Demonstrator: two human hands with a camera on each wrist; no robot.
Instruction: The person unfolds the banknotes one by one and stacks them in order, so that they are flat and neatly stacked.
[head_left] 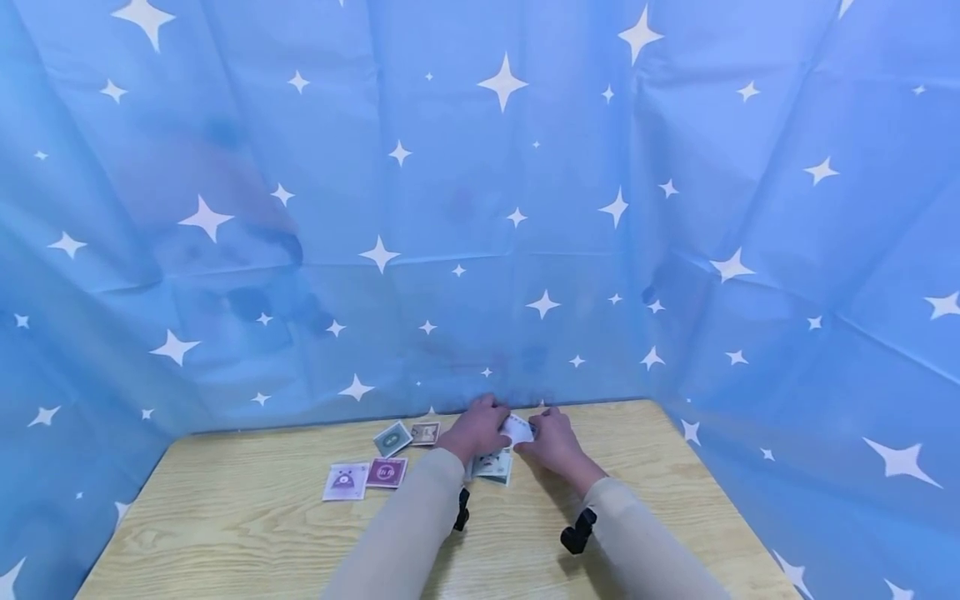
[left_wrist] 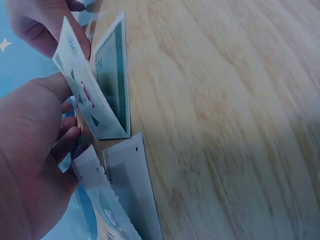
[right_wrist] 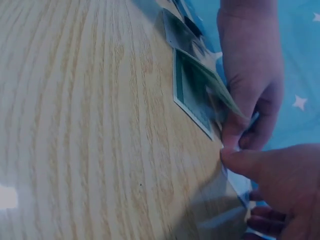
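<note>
Toward the table's back edge, a small white paper card with a printed row along its top lies between my two hands. My left hand holds its left side, and its fingertips are partly hidden. My right hand pinches the right side; the right wrist view shows the thumb on the white card's edge. Just in front stands a green-and-white folded card, partly spread like a tent beside the left hand. Another pale folded card sits close to it in the left wrist view.
Left of my hands lie a green card, a brown card, a magenta card and a lilac card with a cartoon figure. The wooden table meets a blue starry curtain behind and at both sides.
</note>
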